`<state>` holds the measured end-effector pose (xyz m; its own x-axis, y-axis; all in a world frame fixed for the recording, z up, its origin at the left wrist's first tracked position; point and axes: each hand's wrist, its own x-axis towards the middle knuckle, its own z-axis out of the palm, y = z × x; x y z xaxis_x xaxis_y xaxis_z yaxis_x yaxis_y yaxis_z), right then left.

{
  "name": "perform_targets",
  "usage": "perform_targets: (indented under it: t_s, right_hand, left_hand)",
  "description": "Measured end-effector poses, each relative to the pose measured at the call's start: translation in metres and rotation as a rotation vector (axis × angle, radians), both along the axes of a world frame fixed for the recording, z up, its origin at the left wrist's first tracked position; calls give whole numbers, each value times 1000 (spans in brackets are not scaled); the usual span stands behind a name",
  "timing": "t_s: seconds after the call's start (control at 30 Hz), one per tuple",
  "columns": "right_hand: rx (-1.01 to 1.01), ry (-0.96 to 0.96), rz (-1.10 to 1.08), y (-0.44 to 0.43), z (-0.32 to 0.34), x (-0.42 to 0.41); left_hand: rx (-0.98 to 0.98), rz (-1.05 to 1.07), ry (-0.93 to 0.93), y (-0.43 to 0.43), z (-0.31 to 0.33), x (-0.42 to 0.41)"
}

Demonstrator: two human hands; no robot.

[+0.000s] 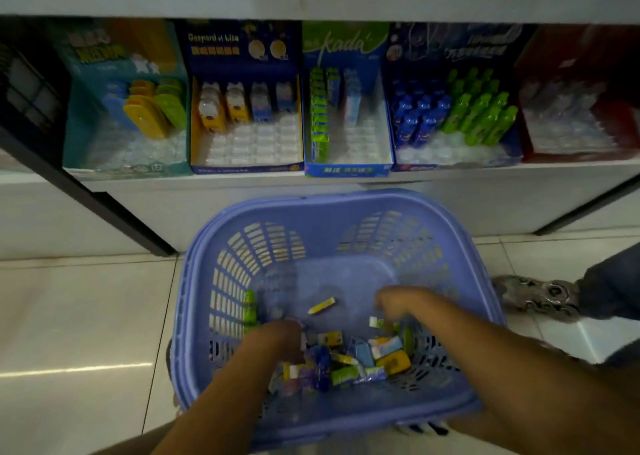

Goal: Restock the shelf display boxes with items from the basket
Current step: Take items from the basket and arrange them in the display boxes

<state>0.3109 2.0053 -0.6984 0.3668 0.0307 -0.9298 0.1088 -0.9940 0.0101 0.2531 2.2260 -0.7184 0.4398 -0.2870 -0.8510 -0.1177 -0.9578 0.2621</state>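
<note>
Left hand (277, 337) | inside lilac slotted plastic basket (194, 281), among small colourful packets (363, 357) | grasp indeterminate | right hand (398, 302) | same, grasp indeterminate

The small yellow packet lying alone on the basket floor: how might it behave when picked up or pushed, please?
The yellow packet looks small and thin, so probably light. Its flat, boxy shape suggests it would slide rather than roll across the basket floor. Straight edges hint it is fairly stiff.
</note>
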Motion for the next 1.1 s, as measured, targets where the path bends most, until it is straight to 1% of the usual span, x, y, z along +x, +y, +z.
perform_targets:
  t_s: [0.07, 0.2, 0.37, 0.5, 0.57, 0.63, 0.7, 0.77, 0.9, 0.97, 1.03, 1.1]
  right_hand:
    - [7, 58, -11, -7, -18, -13]
    - [58, 50, 143, -5, -25, -18]
    - [106, 45, 147, -15, -33, -14]
    - [140, 72, 173, -19, -33, -10]
    - [151, 71, 182, -22, -30, -9]
    - [157, 57, 168, -24, -26, -6]
    - [181, 39, 99, -23, -17, 0]
    - [269, 18, -23, -18, 0, 8]
    - [629, 41, -419, -7, 41, 16]
    - [748, -7, -479, 0, 62, 20]
    - [772, -134, -449, 6, 82, 24]
    - [823, -251, -512, 9, 95, 27]
  left_hand:
    - [0, 3, 9, 1, -3, 2]
    - [-9, 14, -26, -1, -7, 7]
    - [-32, 17, -74, -2, -14, 9]
    - [-61, 144, -168, -3, -12, 16]
    - [-125, 256, -197, -3, -9, 21]
    - [-186, 324, -202, -6, -5, 25]
    - [-250, 365, -200, -9, 1, 29]
    - [-345, 429, -194, -14, 9, 33]
    - [-596, 488, -256, -30, 32, 39]
    - [-742, 459, -396, -39, 46, 42]
    - [-874, 421, -570, -44, 62, 44]
    - [-957, 413, -703, -41, 80, 46]
